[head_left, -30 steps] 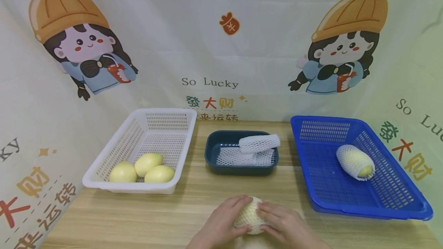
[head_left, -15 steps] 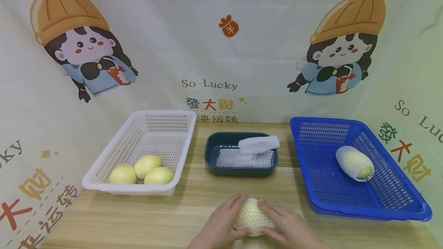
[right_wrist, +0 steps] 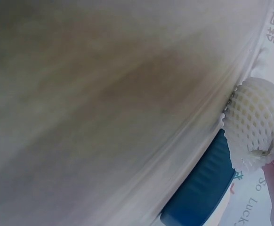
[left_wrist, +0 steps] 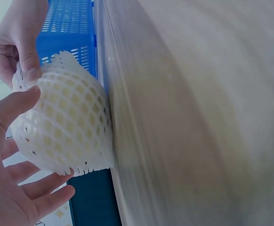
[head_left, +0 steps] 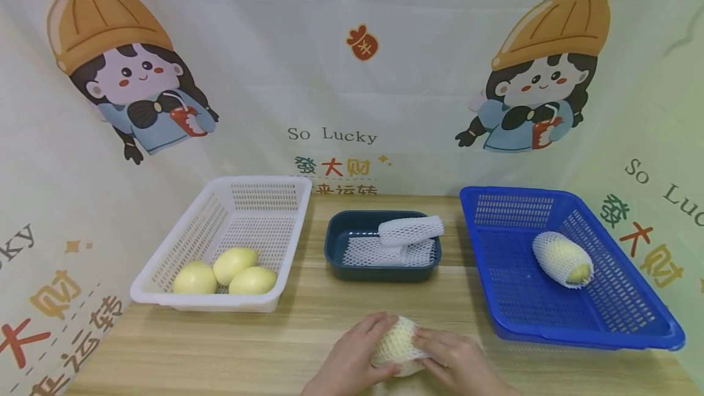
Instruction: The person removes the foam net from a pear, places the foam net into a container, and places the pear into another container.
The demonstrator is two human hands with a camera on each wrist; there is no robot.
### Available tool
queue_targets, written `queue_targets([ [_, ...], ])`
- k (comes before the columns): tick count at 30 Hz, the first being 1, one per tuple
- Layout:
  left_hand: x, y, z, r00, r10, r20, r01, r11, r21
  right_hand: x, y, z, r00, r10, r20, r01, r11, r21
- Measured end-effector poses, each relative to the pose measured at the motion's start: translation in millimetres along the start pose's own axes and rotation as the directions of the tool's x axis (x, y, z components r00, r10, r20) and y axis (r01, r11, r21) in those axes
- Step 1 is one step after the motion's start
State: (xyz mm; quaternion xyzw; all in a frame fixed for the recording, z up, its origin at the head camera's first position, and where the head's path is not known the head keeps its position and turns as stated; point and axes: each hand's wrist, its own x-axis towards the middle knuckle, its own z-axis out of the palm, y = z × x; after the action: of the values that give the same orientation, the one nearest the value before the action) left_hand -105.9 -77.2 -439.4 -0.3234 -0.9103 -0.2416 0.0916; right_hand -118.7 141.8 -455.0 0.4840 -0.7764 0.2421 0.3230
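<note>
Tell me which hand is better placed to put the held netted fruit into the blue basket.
Probably the right hand: it pinches the netting of the held fruit on the side facing the blue basket. The left hand cups the opposite side, nearer the white basket.

A person's left hand [head_left: 352, 356] and right hand [head_left: 461, 359] appear at the foot of the head view, bare down to the wrists and ungloved, with slim, round-tipped fingers. The left wrist view gives a close look at the left hand's tapered thumb [left_wrist: 17, 104] and slender fingers [left_wrist: 52, 202]; in the right wrist view, the frame edge crops the right hand.
</note>
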Motion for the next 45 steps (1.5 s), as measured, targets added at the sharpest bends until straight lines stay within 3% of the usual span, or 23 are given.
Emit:
queue_targets([
  [4,1.6,1.1,0.8,1.0,-0.008,0.007,0.008,1.0,0.006,-0.2,0.0,-0.5,1.0,0.012,0.014,-0.012,1.0,-0.021],
  [10,2.8,2.1,1.6,1.0,-0.014,0.025,0.013,1.0,0.008,-3.1,-3.0,-2.8,0.981,0.13,0.144,-0.124,0.991,-0.05],
  [29,3.6,2.9,1.8,0.999,0.026,-0.025,-0.025,0.999,0.023,-2.2,1.8,-0.4,1.0,-0.01,0.011,0.01,1.0,-0.023],
  [39,3.6,3.4,0.4,1.0,0.023,-0.005,-0.022,0.999,0.028,-0.8,-2.3,-3.5,0.989,0.064,0.136,-0.053,0.995,-0.082],
  [45,2.8,3.5,0.9,1.0,-0.009,0.017,0.009,1.0,0.003,-1.4,-2.0,-3.0,0.992,0.03,0.122,-0.026,0.999,-0.036],
])
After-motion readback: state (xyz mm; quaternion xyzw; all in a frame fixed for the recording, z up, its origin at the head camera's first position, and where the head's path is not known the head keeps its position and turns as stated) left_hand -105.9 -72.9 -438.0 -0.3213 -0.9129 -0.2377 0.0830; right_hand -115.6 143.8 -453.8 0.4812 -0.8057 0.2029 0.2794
